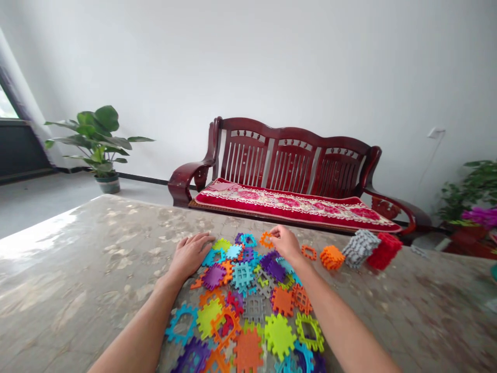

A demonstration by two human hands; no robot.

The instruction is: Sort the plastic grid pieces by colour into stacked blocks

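Observation:
At the far edge of the spread of pieces, my right hand [285, 242] pinches an orange open-framed interlocking tile [266, 239] between thumb and fingers. My left hand [191, 254] lies flat on the left side of the spread, fingers stretched out beside a lime tile [222, 244] and a blue frame tile [213, 257]. Between my arms lie many loose toothed plastic tiles, overlapping, among them a light-blue window tile [243, 275], a purple tile [214, 276], a grey window tile [254, 309] and a lime solid tile [279, 335].
Right of my right hand are a single orange frame tile [309, 253], an orange stack [332, 257], a grey stack [361, 248] and a red stack [384, 251]. They share the patterned table [77, 290]. Behind it stands a wooden bench [291, 155]; a potted plant [99, 140] is at left.

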